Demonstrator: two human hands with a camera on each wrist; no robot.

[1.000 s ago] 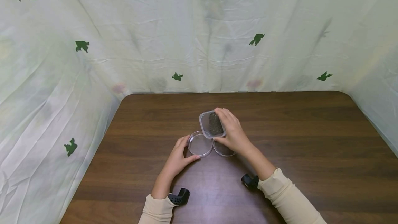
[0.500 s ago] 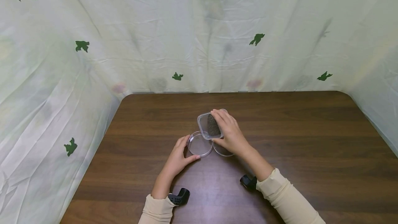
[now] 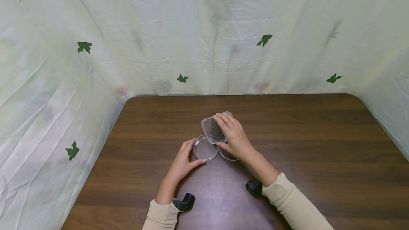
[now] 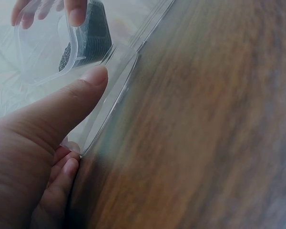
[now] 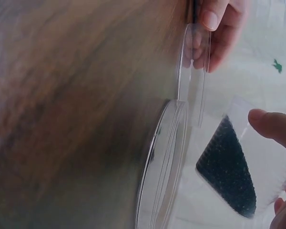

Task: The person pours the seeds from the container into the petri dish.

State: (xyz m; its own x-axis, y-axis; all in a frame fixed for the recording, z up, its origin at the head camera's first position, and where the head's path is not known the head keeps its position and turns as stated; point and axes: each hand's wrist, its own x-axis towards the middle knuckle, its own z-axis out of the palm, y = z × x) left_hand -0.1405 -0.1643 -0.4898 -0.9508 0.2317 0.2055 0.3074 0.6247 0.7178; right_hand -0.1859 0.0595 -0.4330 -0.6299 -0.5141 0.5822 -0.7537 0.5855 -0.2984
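Observation:
On the table, my left hand (image 3: 183,164) holds a clear round petri dish (image 3: 205,149) by its rim, thumb on the near side and fingers on the far side. My right hand (image 3: 237,139) grips a clear square plastic container (image 3: 207,126), tilted towards the left over that dish. Dark fine grains (image 5: 228,167) lie heaped along the lower side of the container. A second round dish (image 3: 228,155) stands at the right of the first, partly hidden under my right hand. Inside the held dish I see no grains.
The brown wooden table (image 3: 313,152) extends around both hands. Behind it hangs a pale cloth (image 3: 204,38) with green bird and leaf prints, which also covers the sides. Each wrist wears a black camera mount (image 3: 185,202).
My right hand has moved slightly left with the container, tilting it further towards the held dish. My left hand and both dishes have stayed in place.

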